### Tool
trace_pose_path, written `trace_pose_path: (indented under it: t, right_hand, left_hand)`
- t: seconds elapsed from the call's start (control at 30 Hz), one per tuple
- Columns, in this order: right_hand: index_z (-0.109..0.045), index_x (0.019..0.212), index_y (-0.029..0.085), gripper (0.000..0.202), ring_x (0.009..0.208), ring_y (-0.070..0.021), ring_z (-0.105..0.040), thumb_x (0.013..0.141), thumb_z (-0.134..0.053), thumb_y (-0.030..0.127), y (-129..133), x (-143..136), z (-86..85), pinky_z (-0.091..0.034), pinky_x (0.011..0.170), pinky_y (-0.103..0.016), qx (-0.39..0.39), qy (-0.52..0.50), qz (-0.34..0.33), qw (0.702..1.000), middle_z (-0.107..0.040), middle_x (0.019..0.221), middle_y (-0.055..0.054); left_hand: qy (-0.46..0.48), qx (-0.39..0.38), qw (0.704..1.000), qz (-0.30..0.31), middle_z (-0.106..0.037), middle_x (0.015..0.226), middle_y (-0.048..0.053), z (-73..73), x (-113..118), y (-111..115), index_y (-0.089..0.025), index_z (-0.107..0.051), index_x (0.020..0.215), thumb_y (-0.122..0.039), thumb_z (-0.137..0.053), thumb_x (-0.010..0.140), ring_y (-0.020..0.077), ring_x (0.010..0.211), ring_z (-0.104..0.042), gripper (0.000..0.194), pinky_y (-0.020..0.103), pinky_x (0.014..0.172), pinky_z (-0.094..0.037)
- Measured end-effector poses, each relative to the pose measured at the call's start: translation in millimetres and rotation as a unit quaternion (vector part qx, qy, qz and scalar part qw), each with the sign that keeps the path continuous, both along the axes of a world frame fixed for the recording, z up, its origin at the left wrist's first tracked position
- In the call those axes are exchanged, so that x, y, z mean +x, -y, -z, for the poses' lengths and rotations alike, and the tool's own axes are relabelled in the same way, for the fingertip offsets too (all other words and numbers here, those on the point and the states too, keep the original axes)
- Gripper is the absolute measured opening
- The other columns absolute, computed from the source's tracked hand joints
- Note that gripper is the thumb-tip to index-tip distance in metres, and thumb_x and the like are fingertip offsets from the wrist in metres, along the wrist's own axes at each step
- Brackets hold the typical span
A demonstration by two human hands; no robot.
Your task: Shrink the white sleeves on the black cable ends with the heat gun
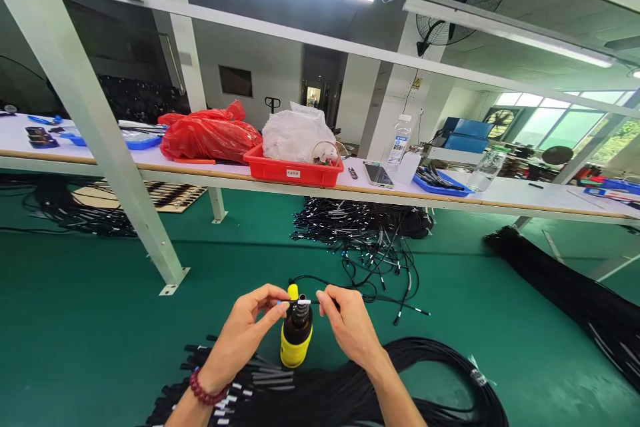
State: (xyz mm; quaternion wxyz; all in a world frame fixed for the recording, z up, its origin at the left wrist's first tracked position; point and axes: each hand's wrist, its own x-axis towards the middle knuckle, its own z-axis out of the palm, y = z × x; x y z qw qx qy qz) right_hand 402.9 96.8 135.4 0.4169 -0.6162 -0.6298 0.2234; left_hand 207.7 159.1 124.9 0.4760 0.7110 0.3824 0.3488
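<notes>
A thin black cable [314, 302] with a white band is stretched between my two hands. My left hand [253, 323] pinches its left end, where a bit of blue shows at the fingertips. On the other side my right hand [350, 327] has its fingers closed on the same cable. Just below and behind the cable stands a yellow and black heat tool [296, 343], its dark nozzle pointing up between my hands. A large bundle of black cables [320, 397] with white and grey ends lies beneath my forearms.
Across the front runs a white workbench [240, 177] carrying a red tray [295, 170], a red bag [210, 137], a phone [379, 175], a bottle [399, 140] and a blue tray [443, 181]. More black cables [360, 220] lie beyond the tool; another bundle [565, 287] is at right.
</notes>
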Motion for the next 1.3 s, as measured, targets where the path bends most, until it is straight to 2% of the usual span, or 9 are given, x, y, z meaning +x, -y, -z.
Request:
trace_pose_path:
  t: [0.1,0.27,0.57,0.77,1.13,1.3]
  right_hand:
    - [-0.049,0.063,0.019,0.040,0.051,-0.0102,-0.032,0.097,-0.041,0.037,1.0,-0.6,-3.1,-0.021,0.052,-0.025,0.003,-0.005,-0.010,1.000,-0.038,0.054,0.006]
    - [-0.053,0.076,0.019,0.023,0.054,-0.0101,-0.035,0.093,-0.049,0.034,2.3,-0.6,-6.3,-0.024,0.051,-0.023,0.001,-0.026,-0.038,0.999,-0.043,0.059,0.006]
    - [-0.054,0.067,0.018,0.031,0.054,-0.0104,-0.036,0.094,-0.048,0.032,-0.8,0.4,-6.9,-0.022,0.053,-0.025,-0.004,-0.004,-0.023,1.000,-0.046,0.057,0.005]
    - [-0.053,0.065,0.018,0.033,0.053,-0.0101,-0.034,0.094,-0.048,0.032,-1.2,1.7,-9.1,-0.022,0.053,-0.025,-0.006,0.005,-0.017,1.000,-0.044,0.055,0.006]
    - [-0.053,0.066,0.019,0.032,0.054,-0.0108,-0.036,0.094,-0.047,0.032,-4.6,2.5,-4.9,-0.022,0.053,-0.025,0.000,0.006,-0.013,1.000,-0.045,0.056,0.005]
    - [-0.050,0.067,0.020,0.030,0.054,-0.0111,-0.038,0.094,-0.047,0.033,-9.5,3.4,-0.1,-0.024,0.053,-0.024,0.007,0.002,-0.008,1.000,-0.046,0.058,0.005]
  left_hand:
    - [0.004,0.001,1.000,0.004,-0.064,0.081,0.001,-2.0,-0.4,-0.3,-0.019,-0.065,0.090,-0.047,-0.057,0.087,0.0169,0.078,-0.059,0.029,0.028,0.075,-0.047]
    - [-0.009,0.012,1.000,-0.001,-0.062,0.077,0.000,-4.6,-0.3,-1.4,-0.019,-0.064,0.086,-0.049,-0.055,0.088,0.0165,0.075,-0.056,0.031,0.028,0.072,-0.044]
    - [-0.019,0.019,1.000,0.000,-0.061,0.076,0.000,-7.6,1.1,-3.1,-0.020,-0.064,0.087,-0.048,-0.054,0.089,0.0161,0.073,-0.055,0.030,0.026,0.068,-0.043]
    - [-0.026,0.022,0.999,0.012,-0.063,0.078,0.001,-3.7,-0.3,-7.1,-0.020,-0.065,0.091,-0.046,-0.056,0.087,0.0171,0.075,-0.056,0.028,0.028,0.070,-0.045]
    - [-0.048,0.057,0.997,0.006,-0.067,0.083,0.002,-5.3,0.0,-10.0,-0.021,-0.068,0.094,-0.042,-0.056,0.086,0.0186,0.078,-0.059,0.025,0.029,0.074,-0.046]
    - [-0.056,0.078,0.995,-0.005,-0.068,0.084,0.002,-5.8,2.7,-12.5,-0.023,-0.071,0.089,-0.043,-0.059,0.085,0.0185,0.078,-0.059,0.024,0.028,0.073,-0.046]
